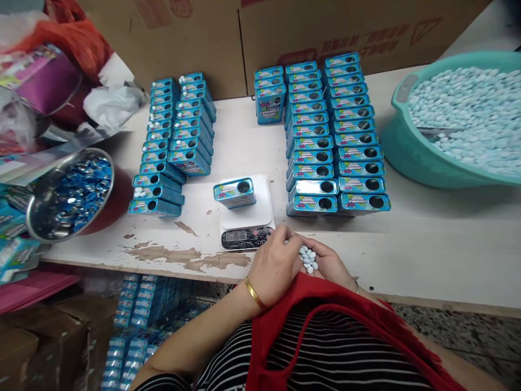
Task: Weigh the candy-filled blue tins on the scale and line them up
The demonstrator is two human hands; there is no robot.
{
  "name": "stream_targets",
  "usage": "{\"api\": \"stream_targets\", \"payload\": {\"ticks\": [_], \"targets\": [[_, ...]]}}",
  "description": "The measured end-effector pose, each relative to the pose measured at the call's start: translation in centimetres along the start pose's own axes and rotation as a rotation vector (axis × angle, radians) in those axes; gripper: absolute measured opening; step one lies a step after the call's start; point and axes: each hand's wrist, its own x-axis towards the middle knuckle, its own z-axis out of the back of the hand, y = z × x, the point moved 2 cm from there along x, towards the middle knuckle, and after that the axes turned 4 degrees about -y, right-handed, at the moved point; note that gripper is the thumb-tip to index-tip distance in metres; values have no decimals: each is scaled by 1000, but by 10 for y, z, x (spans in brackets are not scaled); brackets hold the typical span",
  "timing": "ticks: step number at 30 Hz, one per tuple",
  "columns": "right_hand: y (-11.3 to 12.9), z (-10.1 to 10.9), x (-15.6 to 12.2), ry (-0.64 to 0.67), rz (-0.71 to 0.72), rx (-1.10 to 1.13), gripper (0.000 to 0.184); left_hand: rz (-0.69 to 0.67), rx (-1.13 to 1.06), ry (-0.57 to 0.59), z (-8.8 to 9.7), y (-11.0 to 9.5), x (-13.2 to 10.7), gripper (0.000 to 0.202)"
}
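Note:
Pale blue and white oval candies (308, 259) lie in the cupped palm of my right hand (334, 267), held low by the table's front edge. My left hand (273, 265), with a gold bracelet at its wrist, is curled over that palm. Its fingertips are pinched together beside the candies; what they hold is hidden. Just beyond my left hand is a white digital scale (246, 217), its display lit. A blue tin (234, 194) with a round hole in its top stands upright on the scale.
Rows of blue tins (312, 142) stand right of the scale, others (191, 122) to the left, some with candies on top. A teal tub (427, 157) of candies is at far right. A metal bowl (118, 179) holds blue lids. Cardboard boxes (195, 49) line the back.

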Motion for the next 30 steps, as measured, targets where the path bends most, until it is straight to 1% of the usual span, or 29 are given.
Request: {"api": "stream_targets", "payload": {"ticks": [6, 9, 13, 18, 22, 25, 27, 30], "targets": [[0, -7, -4, -64, -5, 46, 23, 20, -12, -65, -2, 5, 2, 12], [0, -10, -4, -19, 2, 44, 24, -32, -77, -116, -2, 10, 3, 14], [1, -16, -1, 63, 76, 69, 29, -68, -115, -148, 3, 14, 5, 14], [4, -22, 3, 49, 100, 131, 32, -112, -157, -237, 11, 18, 7, 11], [7, -23, 3, 73, 105, 160, 30, -162, -316, -309, 17, 20, 4, 13], [6, -25, 3, 105, 94, 147, 29, -141, -393, -374, 34, 24, 5, 12], [5, -27, 2, 134, 83, 131, 30, -116, -358, -477, 53, 29, 10, 11], [4, -30, 0, 156, 66, 109, 30, -104, -220, -667, 83, 42, 23, 11]]}}
